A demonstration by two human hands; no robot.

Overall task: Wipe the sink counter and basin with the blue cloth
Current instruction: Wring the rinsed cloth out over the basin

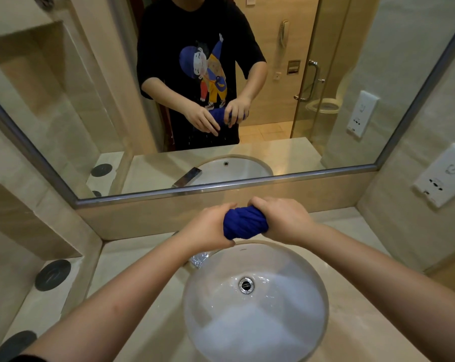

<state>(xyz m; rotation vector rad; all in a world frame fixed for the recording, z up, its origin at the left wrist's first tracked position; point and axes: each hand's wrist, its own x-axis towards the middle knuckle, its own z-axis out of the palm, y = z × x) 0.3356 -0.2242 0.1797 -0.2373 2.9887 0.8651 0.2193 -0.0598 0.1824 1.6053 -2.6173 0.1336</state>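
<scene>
The blue cloth is twisted into a tight roll and held in the air above the far rim of the white round basin. My left hand grips its left end and my right hand grips its right end. The basin has a metal drain and looks wet. The beige stone counter surrounds the basin. A chrome tap shows just under my left wrist, mostly hidden by it.
A wide mirror stands behind the counter and reflects a person holding the cloth. Dark round coasters lie on the lower ledge at the left. A white wall socket panel is on the right wall.
</scene>
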